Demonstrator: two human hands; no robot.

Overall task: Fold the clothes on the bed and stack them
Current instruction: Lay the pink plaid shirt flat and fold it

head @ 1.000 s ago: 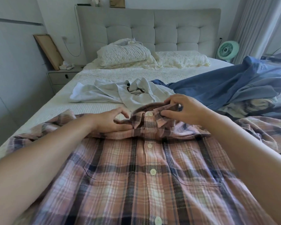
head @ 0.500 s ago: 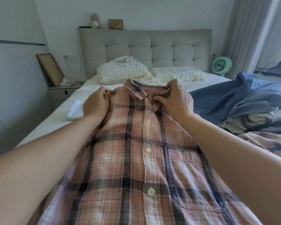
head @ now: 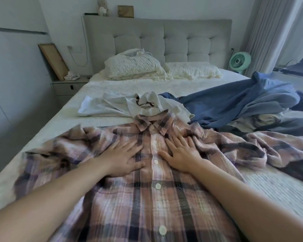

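- We see the pink plaid shirt [head: 147,198] lying button-side up on the near part of the bed [head: 68,117], collar pointing toward the headboard, sleeves rumpled out to both sides
- Our left hand [head: 124,158] lies flat on the chest left of the button line, fingers straight and spread
- Our right hand [head: 180,152] lies flat just right of the buttons, fingers likewise splayed, holding nothing
- A crumpled white garment [head: 112,107] sits just beyond the collar, touching it
- A blue garment [head: 234,103] sprawls to the right
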